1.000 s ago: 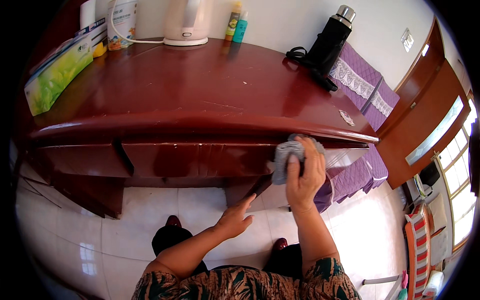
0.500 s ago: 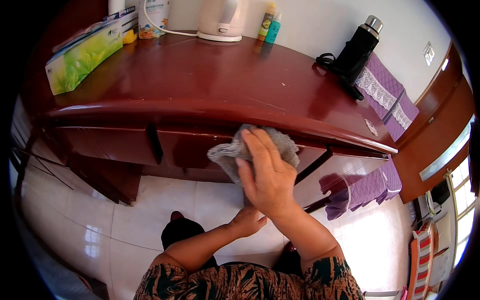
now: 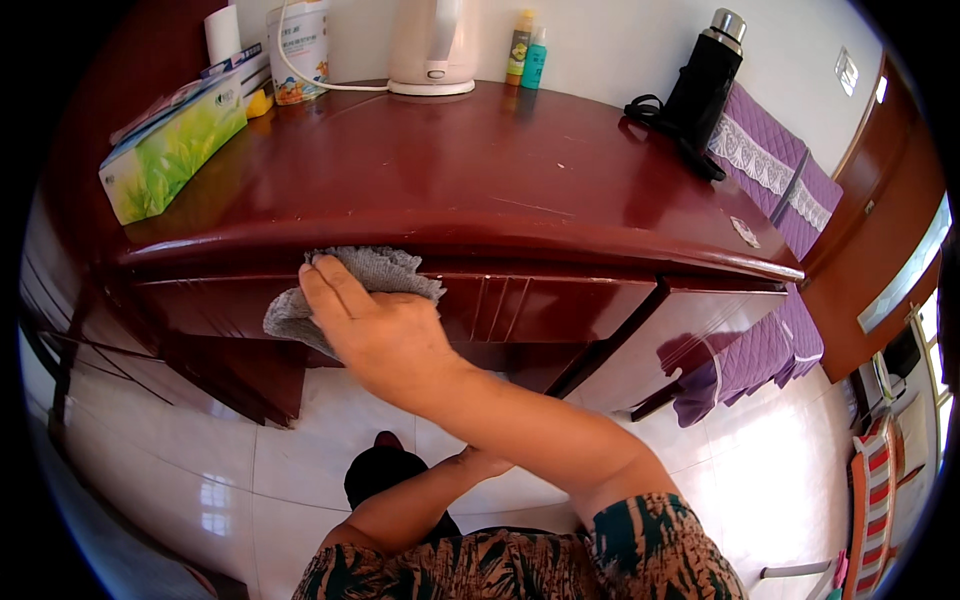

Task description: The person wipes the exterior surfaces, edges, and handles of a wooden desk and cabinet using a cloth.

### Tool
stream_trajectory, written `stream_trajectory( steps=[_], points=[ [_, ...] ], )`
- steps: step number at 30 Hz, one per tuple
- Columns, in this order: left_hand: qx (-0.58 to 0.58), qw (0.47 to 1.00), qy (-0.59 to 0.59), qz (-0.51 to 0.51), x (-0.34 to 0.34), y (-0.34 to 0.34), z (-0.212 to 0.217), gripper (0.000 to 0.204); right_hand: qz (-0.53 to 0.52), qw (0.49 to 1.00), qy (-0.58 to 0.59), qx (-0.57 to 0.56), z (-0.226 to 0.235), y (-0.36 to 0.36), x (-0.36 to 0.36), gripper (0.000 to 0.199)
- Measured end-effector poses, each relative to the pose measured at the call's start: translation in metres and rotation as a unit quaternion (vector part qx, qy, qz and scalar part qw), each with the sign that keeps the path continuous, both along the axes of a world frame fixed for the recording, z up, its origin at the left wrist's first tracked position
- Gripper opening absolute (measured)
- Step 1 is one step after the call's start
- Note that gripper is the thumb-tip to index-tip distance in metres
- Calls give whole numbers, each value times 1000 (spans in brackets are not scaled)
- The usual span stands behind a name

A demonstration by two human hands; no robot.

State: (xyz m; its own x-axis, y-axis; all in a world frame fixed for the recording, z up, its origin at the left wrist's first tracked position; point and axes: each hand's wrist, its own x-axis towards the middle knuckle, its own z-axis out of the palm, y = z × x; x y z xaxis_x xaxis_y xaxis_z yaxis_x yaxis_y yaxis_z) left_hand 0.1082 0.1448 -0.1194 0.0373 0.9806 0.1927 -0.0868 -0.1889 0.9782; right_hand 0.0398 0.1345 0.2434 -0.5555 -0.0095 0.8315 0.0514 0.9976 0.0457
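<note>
My right hand (image 3: 385,335) presses a crumpled grey cloth (image 3: 393,268) against the drawer fronts (image 3: 555,305) of a dark red wooden desk (image 3: 400,180), just under the rounded edge of its top. The fingers lie over the cloth, which sticks out on both sides of the hand. Lower down, my left hand (image 3: 485,462) is near my body, partly covered by my right forearm; its fingers are hidden.
On the desk stand a green tissue box (image 3: 175,155), a white tub (image 3: 300,55), an electric kettle (image 3: 432,45), two small bottles (image 3: 527,55) and a black flask (image 3: 703,85). A purple-covered chair (image 3: 765,150) is at the right.
My right hand has moved left along the drawer fronts with the grey cloth. My right forearm now crosses in front of my left hand. The view has shifted slightly.
</note>
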Motion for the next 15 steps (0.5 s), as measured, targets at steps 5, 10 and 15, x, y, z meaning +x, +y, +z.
stream_trajectory(
  steps=[5, 10, 15],
  points=[
    [57, 948, 313, 5, -8, -13, 94, 55, -49, 999, 3, -6, -11, 38, 55, 53],
    [-65, 965, 255, 3, -5, -34, 160, 57, -108, 992, 29, -55, -5, 66, 130, 50],
    [-68, 963, 258, -14, -6, -39, 165, 65, -205, 973, 83, -60, -1, 92, 191, 30]
  ],
)
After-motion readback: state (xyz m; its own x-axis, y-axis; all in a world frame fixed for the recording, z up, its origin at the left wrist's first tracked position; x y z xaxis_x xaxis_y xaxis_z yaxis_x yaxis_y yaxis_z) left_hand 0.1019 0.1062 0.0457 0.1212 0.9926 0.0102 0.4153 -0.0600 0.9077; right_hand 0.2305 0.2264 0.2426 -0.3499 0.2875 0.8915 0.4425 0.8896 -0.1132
